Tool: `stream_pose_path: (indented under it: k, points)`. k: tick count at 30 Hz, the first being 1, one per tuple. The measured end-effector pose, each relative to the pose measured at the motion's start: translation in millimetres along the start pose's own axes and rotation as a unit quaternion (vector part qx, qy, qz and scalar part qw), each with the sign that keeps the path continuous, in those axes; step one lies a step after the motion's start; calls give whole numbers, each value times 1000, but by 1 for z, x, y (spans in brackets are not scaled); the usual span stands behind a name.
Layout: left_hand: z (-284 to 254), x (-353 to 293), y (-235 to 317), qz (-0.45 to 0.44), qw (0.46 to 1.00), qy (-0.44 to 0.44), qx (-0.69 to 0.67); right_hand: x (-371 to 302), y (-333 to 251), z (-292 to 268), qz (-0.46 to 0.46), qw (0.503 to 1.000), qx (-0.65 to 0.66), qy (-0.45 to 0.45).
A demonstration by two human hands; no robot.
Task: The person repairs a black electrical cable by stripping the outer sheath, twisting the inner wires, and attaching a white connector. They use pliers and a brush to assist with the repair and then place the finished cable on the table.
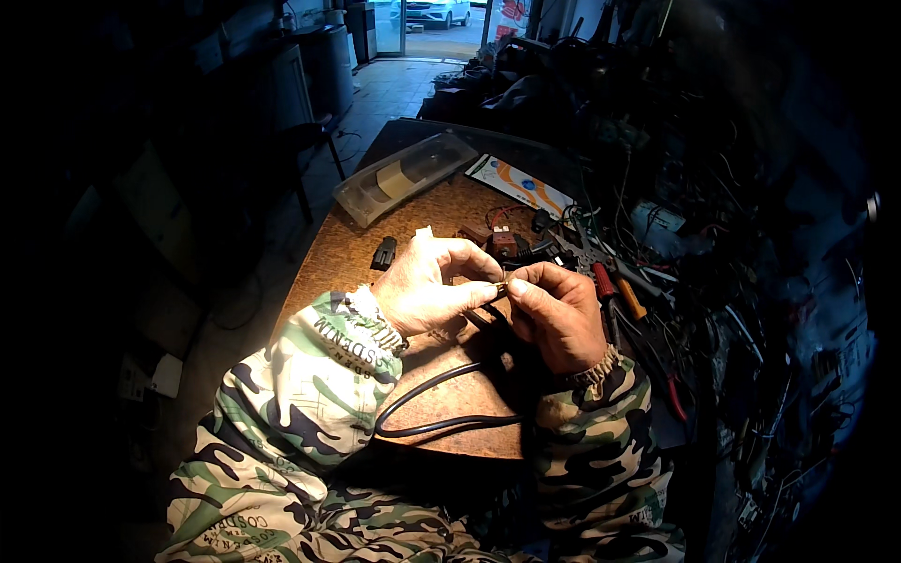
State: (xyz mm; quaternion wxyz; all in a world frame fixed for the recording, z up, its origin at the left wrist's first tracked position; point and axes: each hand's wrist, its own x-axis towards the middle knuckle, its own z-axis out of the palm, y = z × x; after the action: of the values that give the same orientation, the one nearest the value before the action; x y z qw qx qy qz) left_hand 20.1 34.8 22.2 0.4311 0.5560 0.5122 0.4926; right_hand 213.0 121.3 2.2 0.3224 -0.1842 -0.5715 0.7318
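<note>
Camouflage sleeves (pixel 300 399) — left hand (pixel 427 286), right hand (pixel 561 314) pinching small piece (pixel 503 285).

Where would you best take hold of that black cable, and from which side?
Probably midway along the near stretch of the black cable, from above: it runs nearly straight and uncovered there, while the left bend sits by the left sleeve.

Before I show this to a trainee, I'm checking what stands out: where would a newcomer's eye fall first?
Probably the brightly lit left hand and the right hand near the middle, pinching a small piece too tiny to identify. Below, a bent black cable lies on the brown tabletop. Beyond the hands, a clear plastic tray sits with a white-and-orange package to its right.
</note>
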Motion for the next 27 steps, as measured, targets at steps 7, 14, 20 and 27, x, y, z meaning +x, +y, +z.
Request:
stream_pose_path:
  k: [7,14,20,27]
  points:
    - [-2,1,-4,-2,999,-24,-33,1,3,-1,-2,1000,-13,-12]
    - [0,3,-6,-64,997,6,-35,1,6,-1,-18,998,-59,-4]
    - [2,4,-7,-15,999,28,-2,1,6,-2,-18,996,-83,4]
    - [-13,-7,-7,-7,995,98,15,15,-9,-9,-232,801,-541,110]
